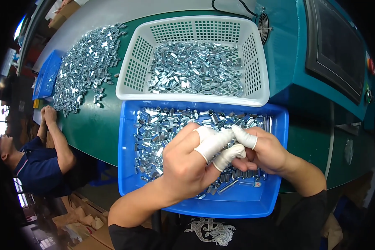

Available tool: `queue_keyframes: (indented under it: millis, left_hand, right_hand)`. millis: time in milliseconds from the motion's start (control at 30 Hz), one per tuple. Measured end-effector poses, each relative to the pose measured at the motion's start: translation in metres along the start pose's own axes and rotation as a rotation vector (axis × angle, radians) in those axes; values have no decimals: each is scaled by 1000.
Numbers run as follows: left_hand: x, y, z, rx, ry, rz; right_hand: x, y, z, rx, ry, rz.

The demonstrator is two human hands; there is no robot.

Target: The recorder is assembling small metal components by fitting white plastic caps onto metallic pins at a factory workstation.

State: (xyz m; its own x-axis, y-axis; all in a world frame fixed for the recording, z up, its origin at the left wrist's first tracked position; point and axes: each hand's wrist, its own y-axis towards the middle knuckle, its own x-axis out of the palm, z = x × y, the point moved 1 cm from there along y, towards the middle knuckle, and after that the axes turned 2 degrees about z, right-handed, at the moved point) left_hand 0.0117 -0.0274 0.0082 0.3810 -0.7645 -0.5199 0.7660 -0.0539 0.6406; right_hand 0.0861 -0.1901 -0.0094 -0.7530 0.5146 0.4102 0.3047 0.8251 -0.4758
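One head-worn fisheye view looks steeply down from just above the work, facing forward across a green table [96, 125]. Both hands [221, 160] sit close under the lens at centre, over a blue tray [127, 166]; the forearms enter from the lower edge. A white basket [133, 71] lies just beyond the tray. Straight edges bow toward the rim, and the corners go black. At far left, another person [37, 162] appears sideways.

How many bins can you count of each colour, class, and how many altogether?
White basket: 1
Blue tray in front: 1
Blue crate at far left: 1
Total: 3
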Motion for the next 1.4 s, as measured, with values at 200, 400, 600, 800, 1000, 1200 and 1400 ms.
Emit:
queue_keyframes:
  millis: [200,400,600,800,1000,1200,1400]
  left_hand:
    - [-2,2,6,-45,-37,-36]
    - [-10,6,-18,-241,-83,27]
    - [-12,15,-31,-404,143,192]
    - [0,-6,-19,-214,181,-480]
    - [9,-8,-19,-200,188,-609]
    - [25,-10,-12,-237,193,-504]
    - [28,-14,-10,-288,222,-593]
  right_hand:
    - [-1,0,1,79,101,-99]
    - [-1,3,-3,-121,218,201]
    - [0,2,0,-204,163,242]
    - [-1,1,-2,-227,187,332]
    - [-2,0,-5,-267,142,359]
    - [-3,-1,0,-316,165,346]
    - [-6,2,3,-346,83,329]
